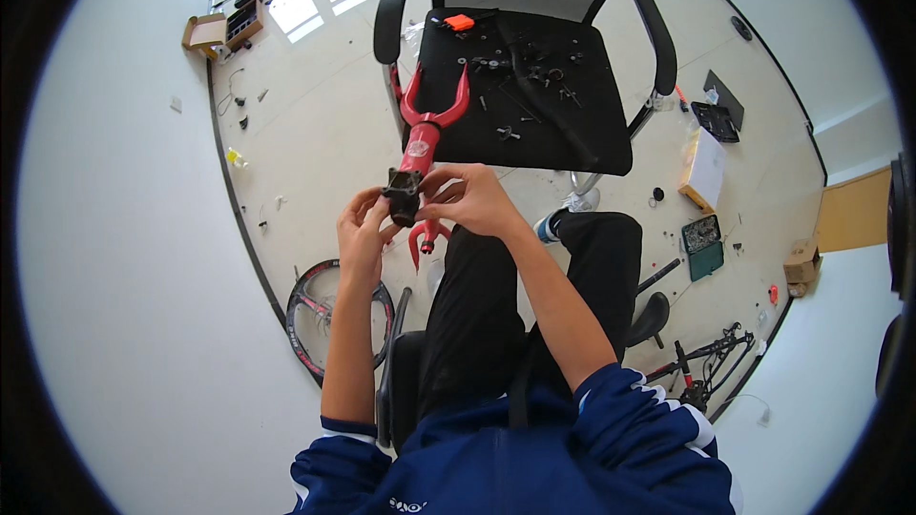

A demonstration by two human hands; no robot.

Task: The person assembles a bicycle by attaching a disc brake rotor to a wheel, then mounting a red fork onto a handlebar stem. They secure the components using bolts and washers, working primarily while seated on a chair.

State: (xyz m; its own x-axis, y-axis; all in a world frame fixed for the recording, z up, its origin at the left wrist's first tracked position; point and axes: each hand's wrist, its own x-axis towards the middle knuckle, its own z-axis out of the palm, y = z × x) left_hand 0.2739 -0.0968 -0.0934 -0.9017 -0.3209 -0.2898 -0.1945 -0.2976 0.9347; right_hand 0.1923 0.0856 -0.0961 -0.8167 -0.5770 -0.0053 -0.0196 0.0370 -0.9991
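Note:
Between my two hands is a black bicycle stem (pixel 403 196) with a squarish open clamp face. My left hand (pixel 362 236) grips its left side with thumb and fingers, and my right hand (pixel 474 200) pinches the right side. Just behind it, and partly hidden by it, is a red bicycle fork (pixel 421 143) with a pale badge on its tube. Its two prongs point away over the chair seat's left edge. Below the stem a smaller red forked end shows. I cannot tell whether the stem is joined to the red part.
A black office chair (pixel 611 138) faces me, its seat scattered with small metal parts and an orange item (pixel 459 23). A wheel (pixel 307 324) lies at left. On the right are a white box (pixel 702 170), a green case (pixel 706 260) and a black bicycle frame (pixel 711 362).

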